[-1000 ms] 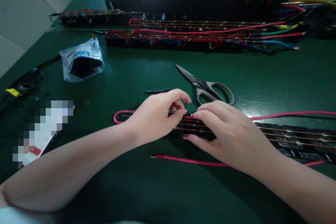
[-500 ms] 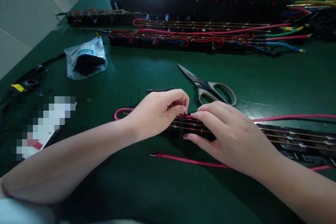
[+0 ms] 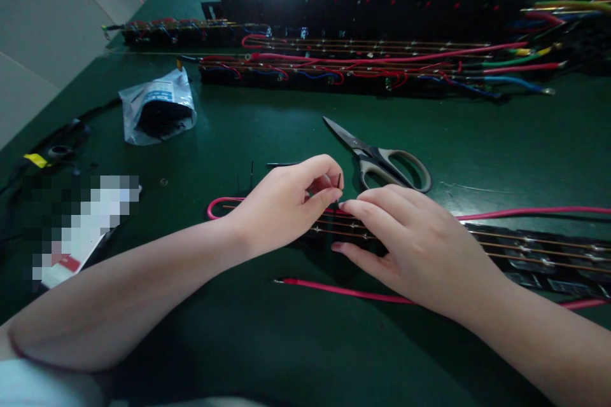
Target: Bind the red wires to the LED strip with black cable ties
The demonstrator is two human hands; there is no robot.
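Hands meet over the near end of a long black strip (image 3: 525,254) lying across the green tabletop (image 3: 267,331), just in front of the scissors (image 3: 382,162). Left hand (image 3: 281,206) has thumb and fingers pressed together, pinching a thin black tie (image 3: 338,183) that sticks up from the strip. Right hand (image 3: 415,245) lies flat with fingers spread, pressing the strip down, fingertips right beside the tie. Red wire (image 3: 344,291) runs along the near side, and a plastic bag (image 3: 157,108) sits well off to the left.
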